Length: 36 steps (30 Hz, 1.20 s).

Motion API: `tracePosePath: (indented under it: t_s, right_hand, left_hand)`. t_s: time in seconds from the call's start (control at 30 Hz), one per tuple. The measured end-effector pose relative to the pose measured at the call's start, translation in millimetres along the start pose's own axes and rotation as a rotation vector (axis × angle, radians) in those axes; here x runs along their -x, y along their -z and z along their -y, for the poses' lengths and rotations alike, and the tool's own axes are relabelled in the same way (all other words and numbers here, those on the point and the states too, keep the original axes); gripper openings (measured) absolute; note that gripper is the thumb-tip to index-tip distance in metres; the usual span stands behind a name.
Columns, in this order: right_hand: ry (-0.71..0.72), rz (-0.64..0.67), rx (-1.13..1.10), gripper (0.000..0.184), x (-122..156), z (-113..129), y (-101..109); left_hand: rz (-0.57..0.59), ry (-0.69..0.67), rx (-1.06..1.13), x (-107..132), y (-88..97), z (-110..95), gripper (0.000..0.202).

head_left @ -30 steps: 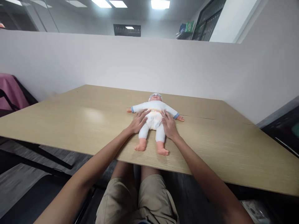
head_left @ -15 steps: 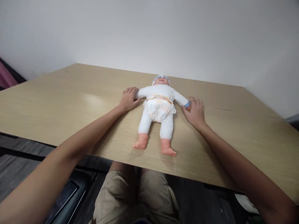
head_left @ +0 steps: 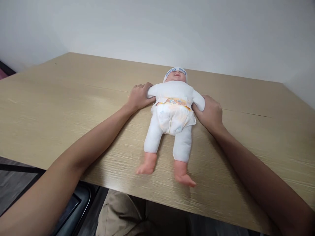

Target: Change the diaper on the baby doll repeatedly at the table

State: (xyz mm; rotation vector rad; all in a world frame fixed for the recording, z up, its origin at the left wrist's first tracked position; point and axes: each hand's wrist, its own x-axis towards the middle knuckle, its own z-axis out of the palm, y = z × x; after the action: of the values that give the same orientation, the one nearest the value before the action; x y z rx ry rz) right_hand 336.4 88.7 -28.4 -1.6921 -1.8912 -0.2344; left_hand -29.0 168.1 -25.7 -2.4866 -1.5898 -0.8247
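Note:
A baby doll (head_left: 176, 90) lies on its back on the wooden table, its head toward the wall and its feet toward me. It has a white cloth body, a white cap with blue lettering, and pinkish plastic feet. Around its hips is a white diaper (head_left: 173, 118) with an orange patterned waistband. My left hand (head_left: 140, 96) is closed around the doll's arm on the left side, hiding its end. On the other side my right hand (head_left: 210, 113) wraps the doll's other arm, and that doll hand is hidden too.
The pale wooden table (head_left: 86, 121) reaches back to a white wall (head_left: 157, 29), with a thin seam across its top. Below its front edge are my legs in khaki trousers (head_left: 118, 213) and a dark, glossy-topped object (head_left: 71, 209) at lower left.
Both my hands have closed around the doll's arms, which are now bent closer to its body. My view has shifted nearer, so the doll looks larger.

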Motion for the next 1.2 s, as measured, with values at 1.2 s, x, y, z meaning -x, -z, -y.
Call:
tracePosePath:
  t_s: [1.2]
  right_hand:
    - [0.03,-0.053,-0.358,0.037,151.8,66.6,153.1]
  left_hand:
    - [-0.343,0.358,0.42,282.2,145.6,-189.5,0.061]
